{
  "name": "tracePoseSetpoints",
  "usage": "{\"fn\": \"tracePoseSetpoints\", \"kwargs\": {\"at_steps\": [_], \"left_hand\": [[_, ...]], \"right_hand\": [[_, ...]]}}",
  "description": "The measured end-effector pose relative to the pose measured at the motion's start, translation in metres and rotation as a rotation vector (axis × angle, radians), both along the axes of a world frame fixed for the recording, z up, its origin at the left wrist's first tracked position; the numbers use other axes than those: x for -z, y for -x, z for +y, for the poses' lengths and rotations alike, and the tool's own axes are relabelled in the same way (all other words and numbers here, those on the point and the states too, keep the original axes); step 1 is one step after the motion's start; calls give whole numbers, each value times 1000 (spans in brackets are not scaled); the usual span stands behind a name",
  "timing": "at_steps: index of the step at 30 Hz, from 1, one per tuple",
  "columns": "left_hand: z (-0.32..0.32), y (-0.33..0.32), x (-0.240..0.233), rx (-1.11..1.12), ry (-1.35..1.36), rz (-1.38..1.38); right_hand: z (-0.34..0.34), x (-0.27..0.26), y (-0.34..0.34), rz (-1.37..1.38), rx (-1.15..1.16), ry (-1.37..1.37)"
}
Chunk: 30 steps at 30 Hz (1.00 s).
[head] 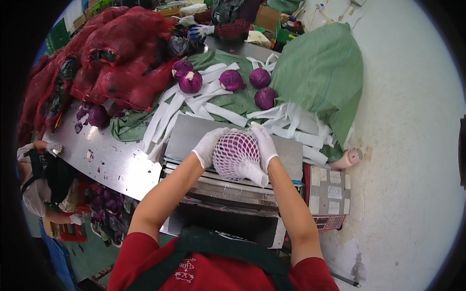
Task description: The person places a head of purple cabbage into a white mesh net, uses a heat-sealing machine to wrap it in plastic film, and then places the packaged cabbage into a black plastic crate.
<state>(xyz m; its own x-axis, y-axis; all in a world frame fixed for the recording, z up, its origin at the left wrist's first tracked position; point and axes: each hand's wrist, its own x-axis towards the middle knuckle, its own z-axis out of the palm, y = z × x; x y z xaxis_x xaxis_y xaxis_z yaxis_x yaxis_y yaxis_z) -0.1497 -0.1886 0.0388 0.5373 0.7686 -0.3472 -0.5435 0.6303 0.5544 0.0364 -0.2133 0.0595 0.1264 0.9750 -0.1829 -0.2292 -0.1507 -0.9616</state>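
A red cabbage in a white foam net sleeve [236,154] is held between my two white-gloved hands, over the front of a metal wrapping machine [196,132]. My left hand [211,145] presses on its left side; my right hand [264,143] grips its upper right side. The sleeve's gathered tail points down to the right. Beyond the machine, several bare red cabbages [231,80] lie on a green woven cloth among flat white foam net sleeves [225,113].
Red mesh sacks [123,65] fill the back left of the steel table [109,160]. A full green woven sack [320,69] leans at the right, near a pink flask [346,159] and a scale [329,194]. Two other people work at the left and far side.
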Motion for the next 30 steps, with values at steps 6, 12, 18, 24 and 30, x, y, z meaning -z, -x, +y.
{"fn": "tracePoseSetpoints", "kwargs": {"at_steps": [6,12,18,24,30], "left_hand": [[8,-3,-14,-235,-243,507],[-11,-14,-27,-98,-115,45],[0,-10,-27,191,-299,160],[-37,85,-47,-100,-1624,1229],[-75,162,-58,718,-2114,1756]], "right_hand": [[2,11,-22,-507,329,-211],[-32,-10,2,389,124,270],[-78,-9,-5,471,28,231],[-122,-35,-94,-1464,-189,-456],[-157,-43,-128,-2073,-851,-654]]}}
